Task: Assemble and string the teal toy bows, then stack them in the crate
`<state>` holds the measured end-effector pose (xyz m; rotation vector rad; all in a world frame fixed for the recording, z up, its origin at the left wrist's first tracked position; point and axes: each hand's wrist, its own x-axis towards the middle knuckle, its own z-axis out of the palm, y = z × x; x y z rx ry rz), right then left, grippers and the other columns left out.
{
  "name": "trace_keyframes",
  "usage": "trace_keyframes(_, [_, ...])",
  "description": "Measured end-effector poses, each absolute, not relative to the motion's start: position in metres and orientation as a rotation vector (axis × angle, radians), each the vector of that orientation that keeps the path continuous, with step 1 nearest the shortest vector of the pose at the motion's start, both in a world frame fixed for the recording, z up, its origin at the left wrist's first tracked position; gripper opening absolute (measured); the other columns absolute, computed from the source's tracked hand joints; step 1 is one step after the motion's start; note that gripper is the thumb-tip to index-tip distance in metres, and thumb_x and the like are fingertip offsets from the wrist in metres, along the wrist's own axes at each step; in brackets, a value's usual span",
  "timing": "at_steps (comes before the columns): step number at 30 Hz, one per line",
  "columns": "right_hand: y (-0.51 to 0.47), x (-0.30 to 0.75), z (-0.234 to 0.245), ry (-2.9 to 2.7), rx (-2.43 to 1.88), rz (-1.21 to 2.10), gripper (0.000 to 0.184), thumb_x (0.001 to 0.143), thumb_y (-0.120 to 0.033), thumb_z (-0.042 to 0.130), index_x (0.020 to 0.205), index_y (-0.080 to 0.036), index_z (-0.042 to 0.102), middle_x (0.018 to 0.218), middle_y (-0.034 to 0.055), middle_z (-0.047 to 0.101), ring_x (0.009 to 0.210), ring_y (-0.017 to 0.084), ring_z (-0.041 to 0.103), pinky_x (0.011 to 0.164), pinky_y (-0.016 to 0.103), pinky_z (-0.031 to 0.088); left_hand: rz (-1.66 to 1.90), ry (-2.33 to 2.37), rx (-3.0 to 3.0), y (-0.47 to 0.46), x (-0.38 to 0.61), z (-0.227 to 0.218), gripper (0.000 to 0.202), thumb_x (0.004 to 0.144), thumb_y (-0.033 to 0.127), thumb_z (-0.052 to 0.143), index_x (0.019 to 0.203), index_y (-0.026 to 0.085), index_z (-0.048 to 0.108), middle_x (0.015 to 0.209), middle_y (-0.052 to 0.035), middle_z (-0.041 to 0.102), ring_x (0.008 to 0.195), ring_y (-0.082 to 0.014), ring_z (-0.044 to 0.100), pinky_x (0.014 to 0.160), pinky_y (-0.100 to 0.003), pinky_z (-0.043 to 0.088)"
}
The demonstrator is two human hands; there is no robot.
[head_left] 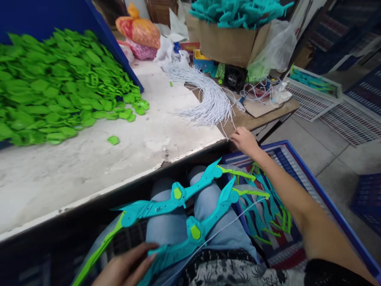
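Note:
Two teal toy bows with green tips lie across my lap, the farther bow [175, 196] and the nearer bow [202, 226]. My left hand [125, 266] rests at the bottom, fingers closed round the lower limb of the nearer bow. A thin white string [226, 226] runs from that bow. My right hand [244, 141] reaches to the table edge, fingers pinched on one white cord at the end of a bundle of white cords [205, 99].
A large heap of green plastic pieces [56, 87] covers the white table [89, 159] at left. A blue crate [300, 171] with finished bows sits at my right. A cardboard box of teal parts [232, 35], bags and a small fan stand behind.

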<state>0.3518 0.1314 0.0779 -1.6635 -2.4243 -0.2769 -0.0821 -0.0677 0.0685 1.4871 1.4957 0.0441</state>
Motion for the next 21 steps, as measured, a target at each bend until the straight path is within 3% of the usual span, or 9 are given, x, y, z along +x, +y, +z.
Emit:
trace_keyframes(3, [0.101,0.376,0.075,-2.512,-1.6,-0.321,0.025,0.097,-0.024,0.045,0.093,-0.018,0.069,0.079,0.0072,0.064,0.078,0.02,0.052,0.071,0.03,0.038,0.33,1.409,1.757,-0.012,-0.003,0.099,0.039,0.079,0.054,0.053,0.105,0.032,0.072,0.093,-0.0007,0.074,0.085,-0.0255,0.069,0.08,-0.036,0.056])
trace_keyframes(5, [0.088,0.386,0.074,-2.545,-1.565,-0.329,0.025,0.097,-0.021,0.044,0.096,-0.019,0.069,0.079,0.0063,0.066,0.078,0.02,0.054,0.072,0.03,0.04,0.466,1.33,1.939,0.021,0.056,0.108,0.05,0.087,0.044,0.047,0.133,0.024,0.056,0.092,-0.0044,0.07,0.08,-0.0216,0.066,0.078,-0.033,0.055])
trace_keyframes(7, [0.079,0.392,0.074,-2.551,-1.546,-0.353,0.026,0.096,-0.018,0.043,0.099,-0.018,0.068,0.084,0.0069,0.068,0.081,0.02,0.056,0.074,0.029,0.041,0.427,1.321,2.163,0.048,0.11,0.108,0.057,0.09,0.034,0.048,0.145,0.021,0.04,0.096,-0.0063,0.067,0.083,-0.021,0.064,0.077,-0.032,0.052])
trace_keyframes(9, [0.072,0.396,0.074,-2.549,-1.542,-0.38,0.026,0.096,-0.017,0.042,0.101,-0.018,0.068,0.087,0.0077,0.069,0.083,0.02,0.057,0.076,0.03,0.041,0.293,1.357,2.359,0.068,0.151,0.102,0.049,0.092,0.03,0.049,0.139,0.02,0.047,0.103,-0.0098,0.065,0.093,-0.0242,0.063,0.076,-0.032,0.051])
trace_keyframes(12, [0.066,0.402,0.07,-2.534,-1.543,-0.378,0.027,0.096,-0.016,0.042,0.102,-0.017,0.068,0.088,0.0083,0.069,0.084,0.02,0.057,0.078,0.03,0.042,0.134,1.368,2.482,0.082,0.184,0.089,0.03,0.095,0.028,0.043,0.112,0.018,0.067,0.102,-0.0114,0.064,0.098,-0.0266,0.062,0.073,-0.032,0.05])
trace_keyframes(16, [0.064,0.407,0.06,-2.479,-1.56,-0.32,0.027,0.097,-0.016,0.041,0.102,-0.015,0.067,0.088,0.0085,0.069,0.085,0.02,0.057,0.079,0.03,0.041,0.326,1.385,2.45,0.085,0.194,0.072,0.029,0.093,0.028,0.049,0.114,0.018,0.065,0.11,-0.0123,0.062,0.105,-0.0274,0.058,0.078,-0.033,0.049])
trace_keyframes(21, [0.072,0.406,0.049,-2.492,-1.633,-0.19,0.025,0.096,-0.016,0.043,0.1,-0.013,0.068,0.086,0.0091,0.068,0.082,0.021,0.056,0.076,0.03,0.04,0.481,1.29,2.037,0.096,0.206,0.05,0.016,0.087,0.016,0.054,0.088,0.015,0.07,0.095,-0.0099,0.066,0.091,-0.0223,0.061,0.078,-0.03,0.047])
